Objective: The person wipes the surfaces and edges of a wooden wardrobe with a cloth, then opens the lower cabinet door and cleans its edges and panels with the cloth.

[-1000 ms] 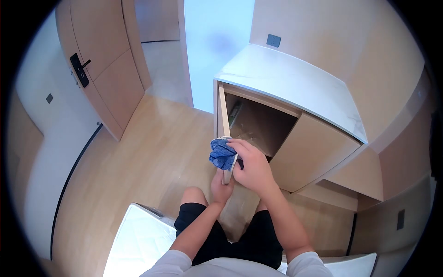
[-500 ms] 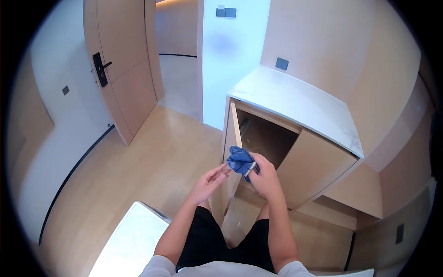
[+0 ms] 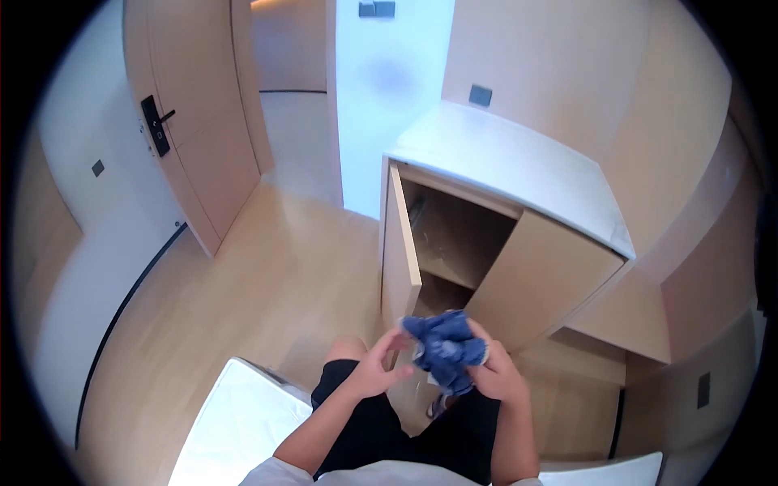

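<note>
A crumpled blue cloth (image 3: 445,350) with pale edges hangs between my hands, above my lap. My right hand (image 3: 497,371) grips its right side. At the cloth's left edge is my left hand (image 3: 384,366), its thumb and fingers apart; whether it touches the cloth I cannot tell. Just beyond the cloth stands the open cabinet door (image 3: 402,243), which neither hand touches.
The wooden cabinet (image 3: 547,283) has a white marbled top (image 3: 510,166) and an inner shelf (image 3: 446,268). A white padded surface (image 3: 235,421) lies at lower left. A wooden door (image 3: 194,121) with a black handle stands at upper left.
The cloth has moved from the cabinet door's edge down towards my lap and spread wider. Both hands have come lower. More of the door's edge shows, and the view has shifted.
</note>
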Demonstrator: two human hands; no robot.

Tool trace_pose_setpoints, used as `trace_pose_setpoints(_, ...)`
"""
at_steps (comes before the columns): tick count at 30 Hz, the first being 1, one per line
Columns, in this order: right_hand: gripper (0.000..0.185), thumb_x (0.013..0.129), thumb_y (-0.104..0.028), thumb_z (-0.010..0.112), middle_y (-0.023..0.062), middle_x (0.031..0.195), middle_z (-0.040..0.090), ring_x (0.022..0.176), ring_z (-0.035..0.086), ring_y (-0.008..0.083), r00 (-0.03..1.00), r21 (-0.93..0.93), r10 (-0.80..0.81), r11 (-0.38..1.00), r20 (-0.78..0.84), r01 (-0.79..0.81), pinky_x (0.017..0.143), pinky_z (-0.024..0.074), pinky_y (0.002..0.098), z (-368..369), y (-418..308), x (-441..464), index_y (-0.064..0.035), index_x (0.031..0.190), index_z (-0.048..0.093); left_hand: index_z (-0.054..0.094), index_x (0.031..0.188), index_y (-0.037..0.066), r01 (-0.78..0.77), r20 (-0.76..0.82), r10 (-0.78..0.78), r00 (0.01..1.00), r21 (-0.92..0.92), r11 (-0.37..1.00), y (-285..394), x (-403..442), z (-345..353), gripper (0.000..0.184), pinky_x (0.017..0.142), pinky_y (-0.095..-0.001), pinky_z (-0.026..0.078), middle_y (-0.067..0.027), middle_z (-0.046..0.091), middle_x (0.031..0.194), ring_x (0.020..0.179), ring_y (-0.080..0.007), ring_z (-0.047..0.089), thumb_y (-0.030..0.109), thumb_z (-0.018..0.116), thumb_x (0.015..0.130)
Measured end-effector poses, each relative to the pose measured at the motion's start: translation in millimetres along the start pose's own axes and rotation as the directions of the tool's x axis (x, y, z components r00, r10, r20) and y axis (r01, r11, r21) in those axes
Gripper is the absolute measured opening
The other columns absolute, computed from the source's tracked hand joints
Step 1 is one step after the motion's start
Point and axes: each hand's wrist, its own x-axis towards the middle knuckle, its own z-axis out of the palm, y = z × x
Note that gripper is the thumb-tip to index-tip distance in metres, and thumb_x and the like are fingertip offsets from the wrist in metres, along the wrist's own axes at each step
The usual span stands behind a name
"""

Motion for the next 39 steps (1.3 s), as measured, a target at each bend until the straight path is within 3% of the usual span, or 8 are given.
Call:
trace_pose_setpoints(5,0.065,0.099,-0.01,0.052,0.0259,0.134,0.063,0.117,0.064,0.044,0.985,-0.045,0.012,0.999,0.17,-0.004,0.102,0.0495,0.0392,30.6,-11.1,1.7,-0.0121,0.162,0.034,0.034,0.158,0.002,0.135,-0.013,-0.139,0.99,-0.167,0.977,46.8,-3.0,22.5,0.083,0.118,-0.038,0.038,-0.0107,0.05,0.152,0.137,-0.0193,0.051,0.002,0.08,0.088)
trace_pose_setpoints(11,0.043,0.081,0.011,0.054,0.0172,0.126,0.065,0.113,0.065,0.034,0.984,-0.076,-0.038,0.997,-0.176,0.025,0.1,0.0504,0.0376,23.8,21.0,-1.0,-0.0034,0.119,0.07,0.057,0.136,0.0,0.277,-0.344,-0.323,0.882,-0.177,0.944,39.9,-24.8,-6.3,0.047,0.103,-0.0336,0.048,-0.0066,0.066,0.13,0.118,-0.0153,0.061,0.008,0.076,0.094)
trace_pose_setpoints(17,0.05,0.07,0.016,0.052,0.0123,0.108,0.06,0.108,0.06,0.0299,0.925,-0.074,-0.185,0.983,-0.332,0.169,0.1,0.0471,0.0348,-12.7,34.8,31.2,-0.0037,0.11,0.073,0.063,0.126,0.003,-0.004,-0.413,-0.072,0.908,-0.18,0.984,37.1,4.3,-72.3,0.032,0.099,-0.0331,0.051,-0.0069,0.069,0.121,0.113,-0.015,0.064,0.013,0.074,0.097)
trace_pose_setpoints(21,0.018,0.092,-0.019,0.074,0.0148,0.091,0.062,0.088,0.063,0.0345,0.742,-0.366,-0.067,0.897,-0.667,-0.248,0.077,0.0507,0.0394,-0.9,84.6,105.1,-0.0047,0.102,0.074,0.066,0.12,0.004,0.225,-0.532,-0.211,0.82,-0.04,0.973,37.4,108.6,-59.1,0.028,0.091,-0.0274,0.052,-0.004,0.072,0.108,0.102,-0.0129,0.066,0.023,0.072,0.1)
trace_pose_setpoints(25,0.03,0.091,-0.024,0.075,0.0172,0.088,0.063,0.078,0.064,0.0335,0.83,-0.165,0.258,0.91,-0.495,-0.381,0.073,0.0514,0.0373,33.1,100.4,135.9,-0.0063,0.114,0.067,0.059,0.132,0.004,0.261,-0.525,-0.145,0.839,0.155,0.953,-10.6,138.7,-43.3,0.035,0.097,-0.0295,0.048,-0.006,0.064,0.12,0.112,-0.014,0.059,0.024,0.067,0.103)
trace_pose_setpoints(29,0.04,0.105,-0.015,0.059,0.01,0.087,0.066,0.078,0.063,0.0168,0.773,0.322,0.228,0.946,-0.591,-0.033,0.076,0.0517,0.0325,57.2,94.8,131.4,-0.0119,0.143,0.047,0.038,0.153,0.008,0.177,-0.587,-0.024,0.809,0.205,0.963,11.2,129.8,-13.6,0.052,0.116,-0.037,0.035,-0.0103,0.046,0.15,0.14,-0.0218,0.043,0.023,0.057,0.107)
trace_pose_setpoints(33,0.055,0.112,-0.031,0.047,0.0162,0.122,0.062,0.113,0.058,0.0151,0.87,0.652,0.262,0.753,-0.418,0.086,0.102,0.0454,0.0303,53.0,64.1,125.3,-0.0072,0.159,0.031,0.021,0.164,0.009,0.006,-0.383,-0.034,0.923,-0.074,0.997,39.8,131.4,13.2,0.059,0.122,-0.0376,0.028,-0.0123,0.037,0.16,0.149,-0.0242,0.035,0.025,0.042,0.112)
trace_pose_setpoints(39,0.063,0.11,-0.031,0.047,0.0233,0.158,0.044,0.142,0.048,0.0302,0.865,0.144,-0.043,0.981,-0.5,0.132,0.114,0.0376,0.0352,85.5,65.4,127.7,-0.0051,0.164,0.026,0.007,0.166,0.002,-0.066,-0.351,0.11,0.93,0.135,0.989,12.9,140.7,32.7,0.074,0.125,-0.0371,0.021,-0.0142,0.021,0.169,0.155,-0.0256,0.023,0.04,0.04,0.111)
